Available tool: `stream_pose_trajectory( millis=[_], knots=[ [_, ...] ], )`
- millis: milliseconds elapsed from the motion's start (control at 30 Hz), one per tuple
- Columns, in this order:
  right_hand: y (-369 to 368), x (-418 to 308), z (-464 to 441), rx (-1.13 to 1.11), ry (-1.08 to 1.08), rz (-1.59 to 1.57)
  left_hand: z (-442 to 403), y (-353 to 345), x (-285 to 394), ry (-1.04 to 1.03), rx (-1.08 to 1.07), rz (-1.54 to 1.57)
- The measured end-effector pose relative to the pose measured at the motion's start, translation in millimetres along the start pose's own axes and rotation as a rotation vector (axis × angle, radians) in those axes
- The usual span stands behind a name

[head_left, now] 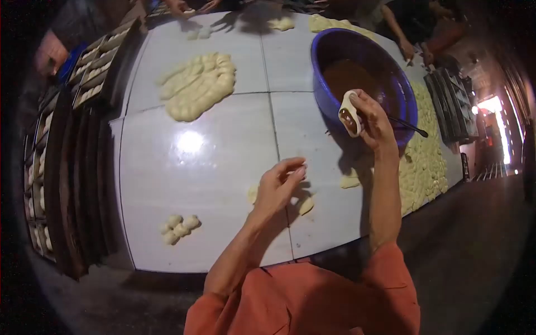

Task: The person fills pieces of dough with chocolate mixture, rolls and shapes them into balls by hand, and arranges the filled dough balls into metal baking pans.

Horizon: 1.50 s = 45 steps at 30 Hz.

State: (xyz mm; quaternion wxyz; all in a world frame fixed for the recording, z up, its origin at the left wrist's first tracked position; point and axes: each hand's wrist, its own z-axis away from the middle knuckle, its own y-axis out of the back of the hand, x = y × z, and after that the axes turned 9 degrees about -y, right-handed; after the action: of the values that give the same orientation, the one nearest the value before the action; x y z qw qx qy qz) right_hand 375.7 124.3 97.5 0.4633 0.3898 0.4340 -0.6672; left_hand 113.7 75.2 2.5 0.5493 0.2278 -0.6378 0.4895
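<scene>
My right hand (371, 120) is closed around a piece of dough (350, 114) with brown filling in it, held up at the near rim of a blue tub (319, 72). Brown filling (352, 75) lies inside the tub, and a dark handle (410, 127) sticks out over its near side. Above the middle of the white tiled table (223, 151), my left hand (283, 181) holds nothing, its fingers curved and partly apart. Flat dough pieces (306, 205) lie beside and partly behind it. Another dough piece (350, 180) rests below my right hand.
Small dough balls (178, 229) sit near the table's front left. A larger dough mass (198, 86) is further back. Many dough pieces (427, 167) cover the right side. Wooden trays (97, 72) stand at the left, more trays (455, 106) at the right. Other people's hands (416, 51) show at the far edge.
</scene>
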Motion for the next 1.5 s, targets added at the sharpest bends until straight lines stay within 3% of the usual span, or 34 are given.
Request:
stream_pose_trajectory(
  millis=[100,200,300,400,433,567,667,700,767,800,900,967,1100,1200,1367,1433,1500],
  knots=[
    [-58.9,37.6,16.0,-0.035,0.034,-0.206,-1.5,2.1,15.0,0.018,-0.056,0.188],
    [-107.8,80.3,24.3,-0.116,-0.062,-0.29,5.8,15.0,16.2,0.053,0.106,0.534],
    [-144.3,110.4,32.6,-0.153,-0.139,-0.344,29.4,50.0,31.6,0.115,0.14,0.643],
    [-173.6,127.9,49.2,-0.256,-0.189,-0.297,45.2,85.5,30.2,0.043,0.41,0.584],
    [-184.2,133.3,54.5,-0.211,-0.123,-0.066,52.0,93.2,35.6,0.033,0.498,0.555],
    [-220.8,157.0,64.1,-0.139,0.323,0.556,70.5,126.3,27.7,-0.037,0.545,0.404],
    [-244.3,168.1,69.1,-0.038,0.45,0.78,77.9,132.9,27.9,-0.102,0.556,0.262],
    [-247.2,174.4,67.4,-0.046,0.451,0.779,79.5,136.8,26.3,-0.106,0.563,0.26],
    [-251.3,188.5,62.3,0.001,0.534,0.736,82.1,142.5,29.5,-0.394,0.631,-0.172],
    [-253.1,190.0,60.5,-0.003,0.533,0.736,84.0,142.4,35.0,-0.305,0.629,-0.114],
    [-262.0,184.9,58.9,-0.056,0.165,0.384,85.3,147.3,46.5,-0.208,0.496,0.121],
    [-267.0,177.7,67.2,-0.056,0.112,0.256,83.2,148.1,55.8,-0.089,0.481,0.361],
    [-262.5,169.1,77.3,-0.181,-0.077,0.188,86.8,176.9,62.0,0.024,0.404,0.199],
    [-259.0,177.9,76.7,-0.261,0.34,0.458,95.5,171.1,75.5,0.013,0.405,0.137],
    [-246.4,185.0,61.3,-0.268,0.562,0.48,108.3,154.7,78.6,-0.18,0.39,0.017],
    [-260.7,181.0,67.5,-0.086,0.719,0.499,107.9,160.9,72.5,-0.186,0.357,0.037],
    [-271.0,189.8,71.7,-0.023,0.622,0.315,108.9,160.9,68.0,-0.247,0.321,-0.031]
  ],
)
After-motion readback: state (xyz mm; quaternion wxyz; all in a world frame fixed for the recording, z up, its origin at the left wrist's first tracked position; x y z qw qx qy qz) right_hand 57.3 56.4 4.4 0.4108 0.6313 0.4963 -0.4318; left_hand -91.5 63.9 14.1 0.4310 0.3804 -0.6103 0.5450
